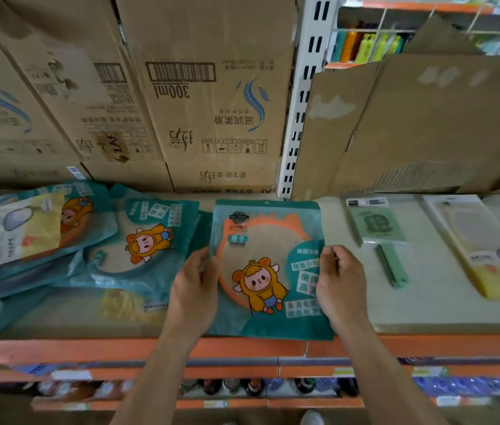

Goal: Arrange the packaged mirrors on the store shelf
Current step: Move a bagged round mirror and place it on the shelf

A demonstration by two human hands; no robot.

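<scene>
Head view. Two forearms reach in from the near edge. The left hand (193,289) and right hand (339,286) sit at opposite sides of one teal packaged mirror (267,262).

Edges and room: the package's near edge reaches the orange front lip (89,348) of the shelf. Its far edge stops short of the cardboard boxes (212,102) stacked along the back. On the left it lies just beside an overlapping pile of teal mirror packages (147,240), and whether the two touch cannot be told. On the right a bare strip of shelf surface (334,216) separates it from a green handled mirror pack (379,228). A yellow pack (488,256) lies further right.

Grip: the left hand's fingers are curled over the package's left edge at mid-height. The right hand's fingers are bent and pinch the right edge at about the same height. The package lies flat, or nearly so, on the shelf, print side up.

Surface and surroundings: the shelf top is pale and flat. A white slotted upright (304,96) stands at the back, to the right of the boxes. Loose cardboard sheets (426,124) lean against the back on the right. Bottles (258,386) show on the tier below, blurred.
</scene>
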